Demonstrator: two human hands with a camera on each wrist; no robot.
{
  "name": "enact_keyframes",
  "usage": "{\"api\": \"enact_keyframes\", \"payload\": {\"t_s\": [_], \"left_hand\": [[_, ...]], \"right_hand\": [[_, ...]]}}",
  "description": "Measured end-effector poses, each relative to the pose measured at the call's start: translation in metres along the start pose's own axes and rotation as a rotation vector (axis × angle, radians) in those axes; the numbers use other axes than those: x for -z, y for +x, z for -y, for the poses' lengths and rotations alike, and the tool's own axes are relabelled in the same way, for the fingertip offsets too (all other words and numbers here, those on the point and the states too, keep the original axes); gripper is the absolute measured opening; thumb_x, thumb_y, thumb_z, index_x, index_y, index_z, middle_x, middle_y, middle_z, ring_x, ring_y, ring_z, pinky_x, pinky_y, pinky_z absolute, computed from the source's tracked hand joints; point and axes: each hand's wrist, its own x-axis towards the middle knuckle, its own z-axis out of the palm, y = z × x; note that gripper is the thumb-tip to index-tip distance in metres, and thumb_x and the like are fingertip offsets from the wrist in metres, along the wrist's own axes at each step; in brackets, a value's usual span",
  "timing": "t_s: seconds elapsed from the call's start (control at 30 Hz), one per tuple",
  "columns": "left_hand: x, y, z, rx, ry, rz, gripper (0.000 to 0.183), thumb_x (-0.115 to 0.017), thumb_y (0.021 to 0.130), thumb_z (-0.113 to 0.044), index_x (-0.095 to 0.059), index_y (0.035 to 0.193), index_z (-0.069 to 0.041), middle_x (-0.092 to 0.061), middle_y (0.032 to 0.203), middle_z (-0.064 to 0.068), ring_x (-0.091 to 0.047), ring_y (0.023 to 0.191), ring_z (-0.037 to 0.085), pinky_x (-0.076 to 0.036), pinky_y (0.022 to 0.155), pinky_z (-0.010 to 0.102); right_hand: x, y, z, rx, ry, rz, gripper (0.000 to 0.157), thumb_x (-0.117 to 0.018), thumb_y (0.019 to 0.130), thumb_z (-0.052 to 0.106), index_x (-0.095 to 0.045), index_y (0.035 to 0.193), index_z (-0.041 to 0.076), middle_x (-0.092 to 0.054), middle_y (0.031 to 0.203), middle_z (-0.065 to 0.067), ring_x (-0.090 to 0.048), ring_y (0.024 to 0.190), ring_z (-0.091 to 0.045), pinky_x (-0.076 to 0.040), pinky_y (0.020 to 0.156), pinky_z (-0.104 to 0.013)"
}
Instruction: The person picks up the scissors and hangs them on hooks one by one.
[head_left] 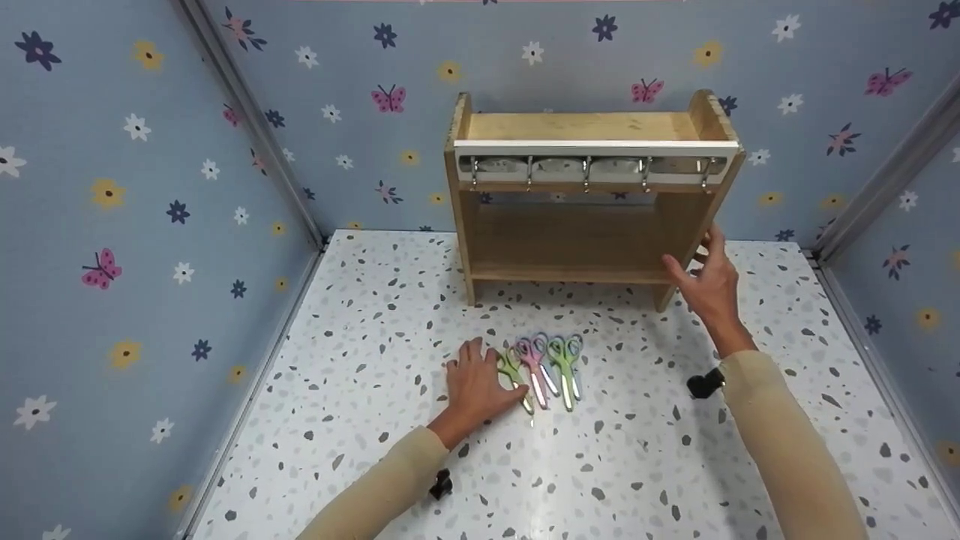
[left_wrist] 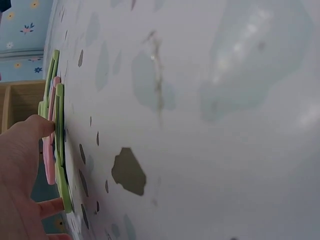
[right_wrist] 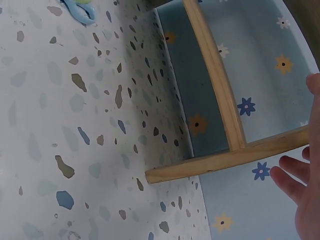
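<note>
My left hand (head_left: 476,382) lies beside several scissors on the tabletop, its fingers spread along the leftmost green scissors (head_left: 511,367). The thumb reaches over that pair's blades. To its right lie pink scissors (head_left: 534,351) and more green scissors (head_left: 561,358), with blue handles (head_left: 575,346) partly showing behind. My right hand (head_left: 711,289) is at the right side panel of a small wooden shelf (head_left: 566,274). In the right wrist view, the thumb is on one side of the panel (right_wrist: 200,164) and loosely bent fingers (right_wrist: 287,182) are on the other; firm contact is not visible.
A metal rail with several hooks (head_left: 586,169) runs across the shelf's upper front. The shelf stands on a speckled white table (head_left: 375,315) near the flower-patterned back wall (head_left: 360,150). Similar side walls flank the table.
</note>
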Motion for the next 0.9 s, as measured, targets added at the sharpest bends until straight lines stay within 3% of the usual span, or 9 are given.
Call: {"api": "enact_keyframes", "payload": {"t_s": [0.23,0.53,0.9], "left_hand": [[0.000,0.002,0.002,-0.002,-0.034,0.012,0.088,-0.083,0.084,-0.073,-0.072,0.138,-0.005,-0.050,0.168,0.025,-0.048,0.155,0.045,-0.050,0.118,0.066],[0.000,0.004,0.004,0.003,-0.053,0.049,0.085,-0.079,0.086,-0.068,-0.070,0.145,-0.007,-0.046,0.173,0.024,-0.045,0.160,0.045,-0.046,0.122,0.069],[0.005,0.007,0.007,-0.013,-0.043,0.059,0.086,-0.080,0.086,-0.062,-0.067,0.154,-0.011,-0.046,0.173,0.024,-0.045,0.160,0.046,-0.046,0.120,0.069]], "right_hand": [[-0.002,-0.001,0.000,-0.048,0.005,-0.030,0.092,-0.077,0.107,0.035,-0.020,0.178,0.025,-0.050,0.173,-0.026,-0.065,0.145,-0.052,-0.057,0.115,-0.067],[-0.009,-0.001,-0.005,-0.011,0.015,-0.094,0.085,-0.077,0.107,0.024,-0.027,0.175,0.020,-0.060,0.161,-0.028,-0.072,0.135,-0.052,-0.059,0.114,-0.064],[-0.013,0.001,-0.006,-0.023,0.016,-0.126,0.078,-0.074,0.109,0.019,-0.032,0.174,0.025,-0.067,0.155,-0.026,-0.073,0.136,-0.047,-0.060,0.114,-0.063]]}}
